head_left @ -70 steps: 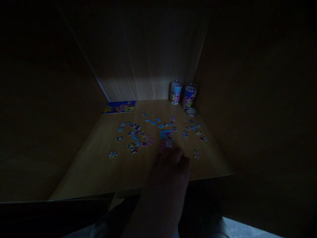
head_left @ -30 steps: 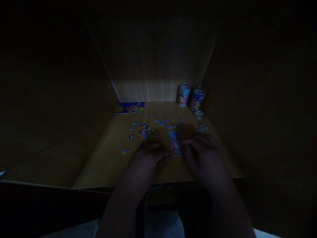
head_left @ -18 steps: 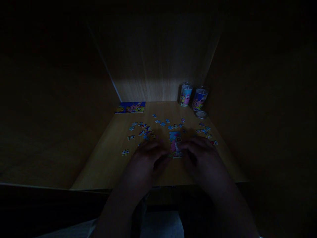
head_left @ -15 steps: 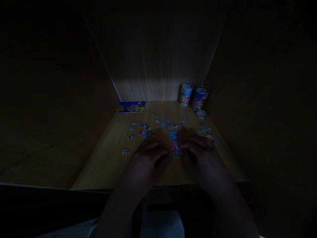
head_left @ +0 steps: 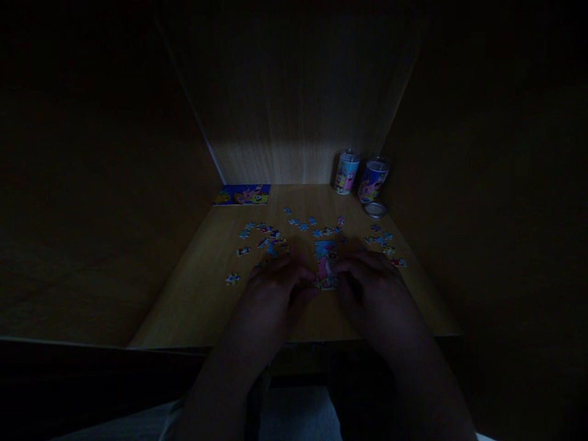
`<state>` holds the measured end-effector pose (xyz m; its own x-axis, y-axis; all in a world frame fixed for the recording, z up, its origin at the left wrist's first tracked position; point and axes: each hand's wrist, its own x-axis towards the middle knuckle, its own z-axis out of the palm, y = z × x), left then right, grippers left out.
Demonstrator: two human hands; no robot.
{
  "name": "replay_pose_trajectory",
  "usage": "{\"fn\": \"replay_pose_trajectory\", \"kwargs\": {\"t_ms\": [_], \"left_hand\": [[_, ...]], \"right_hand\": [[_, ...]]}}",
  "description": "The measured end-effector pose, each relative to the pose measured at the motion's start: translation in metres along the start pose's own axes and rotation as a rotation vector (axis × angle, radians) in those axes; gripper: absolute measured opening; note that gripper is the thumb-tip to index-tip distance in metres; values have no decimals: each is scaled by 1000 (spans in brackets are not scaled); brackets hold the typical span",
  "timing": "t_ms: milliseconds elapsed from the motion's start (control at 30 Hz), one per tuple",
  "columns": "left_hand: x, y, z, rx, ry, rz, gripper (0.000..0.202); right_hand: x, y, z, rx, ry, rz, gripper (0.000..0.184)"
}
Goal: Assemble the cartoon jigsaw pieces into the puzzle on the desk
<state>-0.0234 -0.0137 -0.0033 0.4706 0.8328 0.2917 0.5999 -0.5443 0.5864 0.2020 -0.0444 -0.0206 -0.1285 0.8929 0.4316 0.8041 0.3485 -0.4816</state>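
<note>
The scene is very dark. A small joined block of puzzle pieces [head_left: 326,262], blue and pink, lies on the wooden desk [head_left: 202,306] near its front edge. My left hand [head_left: 275,288] rests on the desk just left of the block, fingers curled and touching its left edge. My right hand [head_left: 372,285] sits on the block's right side, fingers bent and pressed against its edge. Whether either hand grips a loose piece is hidden in the dark. Several loose puzzle pieces [head_left: 266,236] lie scattered behind my hands.
Two printed cartoon tins [head_left: 346,173] [head_left: 375,180] stand at the back right, a round lid [head_left: 375,210] lying before them. A blue picture card [head_left: 242,195] lies at the back left. Wooden walls close the desk on three sides. More loose pieces [head_left: 383,242] lie right.
At first only one hand was over the desk. Both hands now flank the joined block and have closed in on it slightly; the view shifted a little.
</note>
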Motion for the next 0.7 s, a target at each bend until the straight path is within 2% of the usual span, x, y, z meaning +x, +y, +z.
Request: {"fn": "replay_pose_trajectory", "kwargs": {"t_ms": [300,500,700], "left_hand": [[-2,5,3,88,11,39,16],[-2,5,3,87,-25,147,21],[-4,4,4,109,-37,145,13]], "right_hand": [[1,-3,-2,10,3,-9,23],[0,-3,0,3,8,-4,24],[0,-3,0,-6,6,9,25]]}}
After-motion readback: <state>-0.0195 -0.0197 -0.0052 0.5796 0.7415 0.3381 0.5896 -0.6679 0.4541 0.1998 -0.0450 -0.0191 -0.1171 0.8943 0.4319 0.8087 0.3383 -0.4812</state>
